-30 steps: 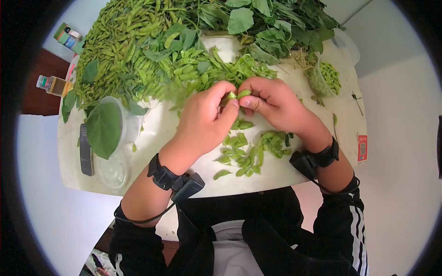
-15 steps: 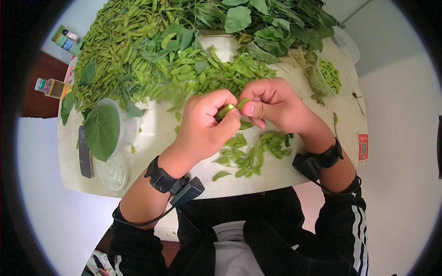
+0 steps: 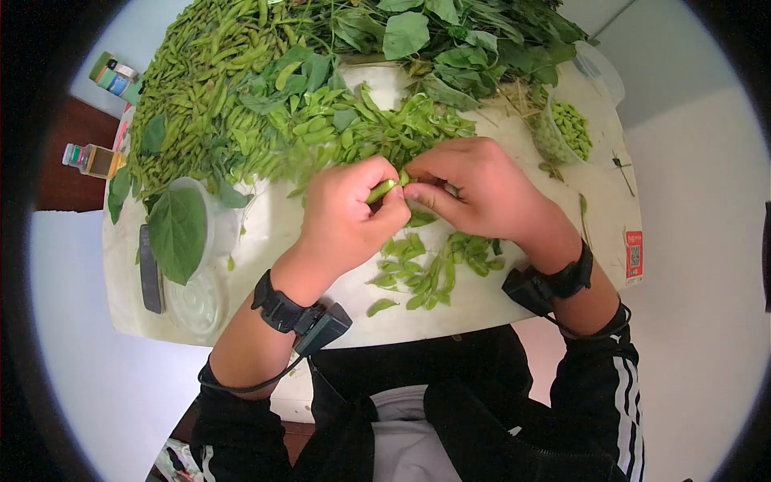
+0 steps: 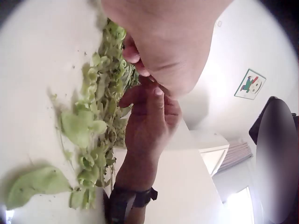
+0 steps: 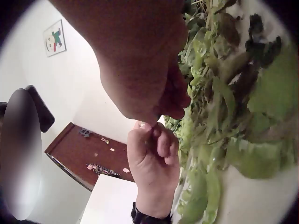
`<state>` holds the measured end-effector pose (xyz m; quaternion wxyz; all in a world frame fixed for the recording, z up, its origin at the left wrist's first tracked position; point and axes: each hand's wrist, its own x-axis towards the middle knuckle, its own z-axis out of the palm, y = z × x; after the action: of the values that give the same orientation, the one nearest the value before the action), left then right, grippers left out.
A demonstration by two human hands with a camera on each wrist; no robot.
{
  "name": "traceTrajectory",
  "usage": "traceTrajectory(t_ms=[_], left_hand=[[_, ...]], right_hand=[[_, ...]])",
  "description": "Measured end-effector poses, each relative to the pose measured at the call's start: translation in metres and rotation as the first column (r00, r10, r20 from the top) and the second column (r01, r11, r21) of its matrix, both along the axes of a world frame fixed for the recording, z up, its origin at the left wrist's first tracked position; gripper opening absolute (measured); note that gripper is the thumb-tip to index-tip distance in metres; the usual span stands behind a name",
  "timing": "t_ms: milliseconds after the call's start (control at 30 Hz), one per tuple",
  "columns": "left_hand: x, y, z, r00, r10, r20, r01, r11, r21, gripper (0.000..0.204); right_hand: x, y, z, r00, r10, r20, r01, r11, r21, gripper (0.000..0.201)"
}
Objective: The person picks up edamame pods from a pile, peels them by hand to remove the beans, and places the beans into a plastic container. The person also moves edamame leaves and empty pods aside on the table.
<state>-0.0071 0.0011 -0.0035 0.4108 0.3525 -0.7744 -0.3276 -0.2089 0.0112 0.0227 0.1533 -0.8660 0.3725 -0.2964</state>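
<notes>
In the head view the left hand (image 3: 344, 215) grips a green pod (image 3: 381, 190) between curled fingers and thumb. The right hand (image 3: 482, 189) pinches the pod's other end, its thumb and forefinger meeting the left fingertips. Below the hands lies a small group of loose pods (image 3: 434, 273); behind them is a band of pods and shells (image 3: 401, 128). In the left wrist view both hands meet, the right hand (image 4: 147, 126) lower down. The right wrist view shows the left hand (image 5: 156, 163) touching the right; the pod is mostly hidden there.
A heap of pods (image 3: 217, 72) and leafy stems (image 3: 498, 48) cover the table's back. At right stands a tub of shelled beans (image 3: 570, 132). At left are a clear tub (image 3: 221, 221) with a large leaf (image 3: 178, 229), a lid (image 3: 195, 301), a black phone-like object (image 3: 150, 269) and a bottle (image 3: 98, 161).
Both hands have shifted slightly left. The right fingers have moved closer against the left fingertips, and the pod in the left hand shows more of its length.
</notes>
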Motion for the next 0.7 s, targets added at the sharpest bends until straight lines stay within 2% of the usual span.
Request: traceTrajectory(t_ms=[33,67,133,300,333,367,467,533,700], left_hand=[[0.0,0.001,0.001,1.0,-0.028,-0.003,0.028,1.0,0.0,0.007],[-0.001,0.003,0.002,0.998,-0.055,-0.008,0.055,0.998,0.004,0.007],[-0.001,0.004,0.002,0.997,-0.075,-0.006,0.075,0.997,0.008,0.007],[-0.002,0.005,0.003,0.994,-0.088,0.058,0.086,0.996,0.034,0.006],[-0.003,0.004,0.001,0.995,-0.09,0.042,0.091,0.995,-0.03,0.007],[-0.004,0.004,-0.001,0.995,-0.092,0.027,0.094,0.991,-0.092,0.007],[-0.004,0.002,0.001,0.997,-0.068,0.035,0.072,0.991,-0.111,0.007],[-0.004,0.001,0.001,0.997,-0.056,0.046,0.061,0.993,-0.101,0.007],[-0.005,0.002,-0.001,0.999,-0.036,0.019,0.037,0.994,-0.098,0.007]], right_hand=[[-0.002,0.001,0.0,0.999,0.012,0.034,-0.016,0.994,0.106,0.015],[-0.003,0.002,0.001,0.999,0.007,0.033,-0.011,0.993,0.113,0.015],[-0.004,0.002,0.003,0.991,0.048,0.127,-0.079,0.965,0.25,0.014],[0.0,0.003,0.002,0.981,-0.002,0.192,-0.057,0.951,0.303,0.012],[0.002,0.004,0.001,0.98,-0.041,0.193,-0.025,0.945,0.327,0.013],[0.003,0.005,-0.001,0.98,-0.041,0.192,-0.026,0.943,0.332,0.013],[0.009,0.005,-0.004,0.975,-0.1,0.2,0.047,0.966,0.255,0.014],[0.012,0.006,-0.004,0.976,-0.173,0.133,0.15,0.974,0.167,0.014],[0.014,0.008,-0.004,0.962,-0.219,0.163,0.189,0.966,0.179,0.015]])
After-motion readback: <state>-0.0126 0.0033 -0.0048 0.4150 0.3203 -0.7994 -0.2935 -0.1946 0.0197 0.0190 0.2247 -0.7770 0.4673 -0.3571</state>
